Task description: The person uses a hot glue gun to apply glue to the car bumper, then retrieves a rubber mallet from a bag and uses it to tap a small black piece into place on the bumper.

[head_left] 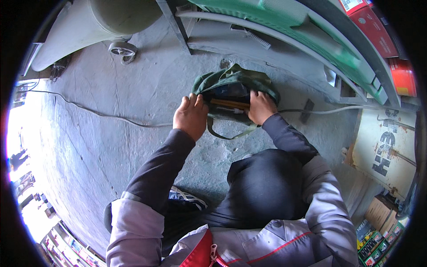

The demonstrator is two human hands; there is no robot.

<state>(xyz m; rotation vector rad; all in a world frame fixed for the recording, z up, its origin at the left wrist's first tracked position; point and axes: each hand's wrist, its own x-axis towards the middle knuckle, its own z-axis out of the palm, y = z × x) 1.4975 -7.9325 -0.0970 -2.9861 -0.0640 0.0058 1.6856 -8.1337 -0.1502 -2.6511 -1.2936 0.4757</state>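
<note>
Green cloth makes up the bag, which sits on the grey floor just in front of the shelf. The person crouches over it. The left hand grips the left side of the bag's mouth with bent fingers and pulls it wide. The right hand grips the right side the same way. Both hands are closed on the cloth, not on anything else.

Inside the open mouth lies a long orange and brown thing, maybe a tool handle. The rest of the inside is dark, and I cannot tell what is in there.

What could go wrong? If one hand lets go, I think the soft mouth could flop shut. The strap hangs in a loop near the hands, so a finger could catch in it. A thin cable runs over the floor to the left of the bag, and a thicker white cable lies to the right. A foot could trip on either. The shoe is close under the left arm.

Counting: one bag, one strap loop, two hands, two cables, one shoe in view, one small wheel at the far left of the floor.
</note>
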